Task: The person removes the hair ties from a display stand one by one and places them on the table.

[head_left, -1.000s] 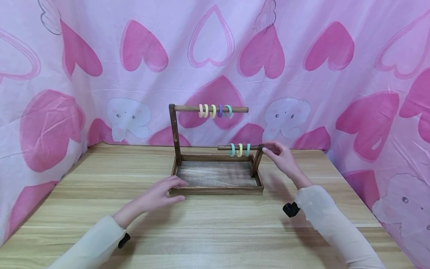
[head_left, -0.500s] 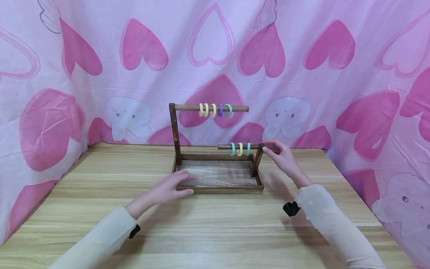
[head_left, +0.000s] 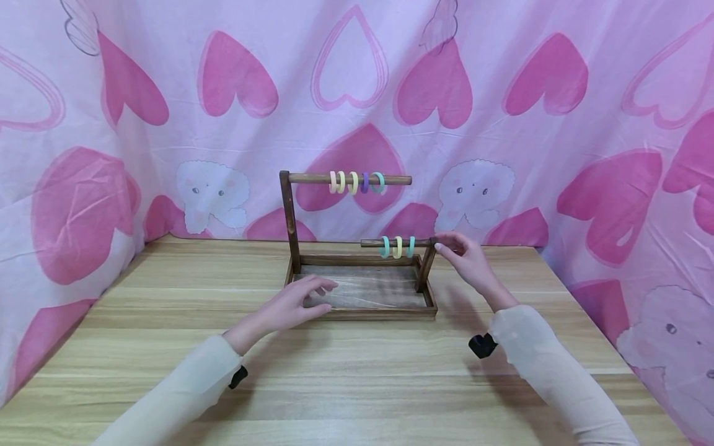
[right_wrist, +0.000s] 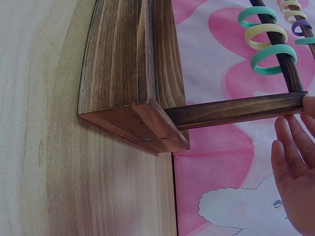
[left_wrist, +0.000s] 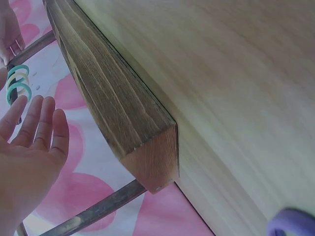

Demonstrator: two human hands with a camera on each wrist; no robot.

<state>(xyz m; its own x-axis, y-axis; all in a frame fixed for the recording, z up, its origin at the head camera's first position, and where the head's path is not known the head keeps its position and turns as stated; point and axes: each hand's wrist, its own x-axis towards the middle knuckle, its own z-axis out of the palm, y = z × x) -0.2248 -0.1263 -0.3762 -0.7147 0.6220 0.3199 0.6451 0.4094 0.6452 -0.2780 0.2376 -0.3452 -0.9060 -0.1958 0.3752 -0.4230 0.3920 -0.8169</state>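
Note:
A dark wooden rack stands on the table, made of a shallow tray (head_left: 362, 314) with two posts and two bars. Several pastel rings (head_left: 353, 183) hang from the upper bar (head_left: 312, 179). On the lower bar (head_left: 370, 243) hang two mint rings (right_wrist: 273, 59) and a yellow ring (head_left: 398, 247). My right hand (head_left: 465, 263) pinches the top of the short post (right_wrist: 236, 110) between thumb and fingers. Over the tray's front left part, my left hand (head_left: 290, 305) reaches with fingers spread and nothing in them; in the left wrist view its palm (left_wrist: 29, 167) shows.
Light wood-grain tabletop (head_left: 357, 384) surrounds the rack. Behind and at both sides hangs a pink heart-patterned cloth (head_left: 357, 62). A purple curved thing (left_wrist: 293, 223) shows at the lower right corner of the left wrist view.
My left hand has moved to the right along the tray's front, from its left corner to over its front left part. The right hand and the rings have stayed put.

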